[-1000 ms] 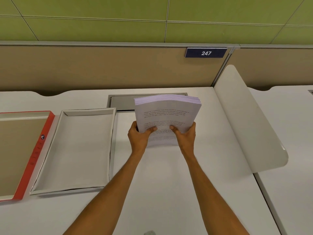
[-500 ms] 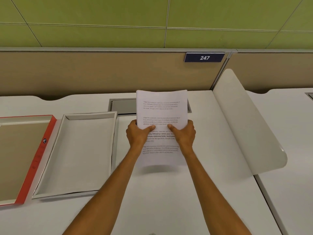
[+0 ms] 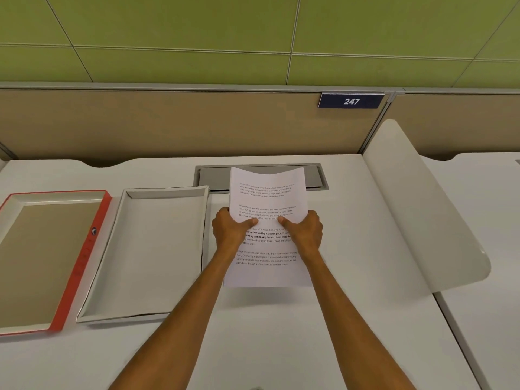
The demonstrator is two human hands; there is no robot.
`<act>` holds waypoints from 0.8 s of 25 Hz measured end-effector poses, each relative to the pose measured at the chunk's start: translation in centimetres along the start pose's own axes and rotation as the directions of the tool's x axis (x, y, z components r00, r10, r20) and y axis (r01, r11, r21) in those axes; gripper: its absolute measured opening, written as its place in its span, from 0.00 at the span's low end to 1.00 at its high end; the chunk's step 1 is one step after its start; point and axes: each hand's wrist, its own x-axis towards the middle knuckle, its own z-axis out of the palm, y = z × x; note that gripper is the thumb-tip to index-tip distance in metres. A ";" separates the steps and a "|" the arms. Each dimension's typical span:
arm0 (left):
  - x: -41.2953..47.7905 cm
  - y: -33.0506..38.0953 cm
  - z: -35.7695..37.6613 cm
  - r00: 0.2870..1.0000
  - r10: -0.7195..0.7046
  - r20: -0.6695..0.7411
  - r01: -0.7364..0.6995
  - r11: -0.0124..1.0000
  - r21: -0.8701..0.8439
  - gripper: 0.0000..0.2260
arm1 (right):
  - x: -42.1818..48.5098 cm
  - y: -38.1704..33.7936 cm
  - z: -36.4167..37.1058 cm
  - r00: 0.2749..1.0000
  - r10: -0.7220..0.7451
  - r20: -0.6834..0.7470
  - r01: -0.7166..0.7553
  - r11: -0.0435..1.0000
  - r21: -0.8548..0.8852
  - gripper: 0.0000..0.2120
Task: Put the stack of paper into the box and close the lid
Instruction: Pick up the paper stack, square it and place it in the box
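Note:
A stack of white printed paper [image 3: 267, 192] hangs a little above the desk, its top sheet facing me and its far edge sagging in the middle. My left hand [image 3: 230, 230] grips its left edge and my right hand [image 3: 305, 230] grips its right edge, both thumbs pressed on the top sheet. Left of the paper lies the open white box [image 3: 121, 257], shallow and with nothing in it. Further left lies the lid [image 3: 84, 254], upside down, with a red rim and a tan inside.
The white desk [image 3: 281, 333] runs to a tan partition at the back. A grey cable hatch [image 3: 213, 175] sits behind the paper. A curved white divider panel [image 3: 422, 206] rises at the right, with a second desk beyond it.
The stack has tipped from upright, with its top edge showing, to nearly flat with the page facing me. Both hands have kept their grip and stayed over the desk.

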 end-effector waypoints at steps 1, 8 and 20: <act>0.2 -0.2 -0.6 1.000 0.000 -0.002 0.000 1.000 -0.002 0.23 | -0.3 -0.3 0.5 1.000 0.000 0.004 0.000 1.000 -0.001 0.29; 0.9 -2.5 -5.5 0.999 -0.024 -0.029 0.023 0.999 -0.028 0.21 | -3.0 -2.3 4.6 0.999 -0.005 0.054 0.005 1.000 -0.007 0.28; 3.8 -7.7 -15.5 0.995 -0.072 -0.071 0.072 0.997 0.000 0.19 | -8.6 -6.5 14.4 0.989 0.003 0.146 0.002 1.000 -0.030 0.27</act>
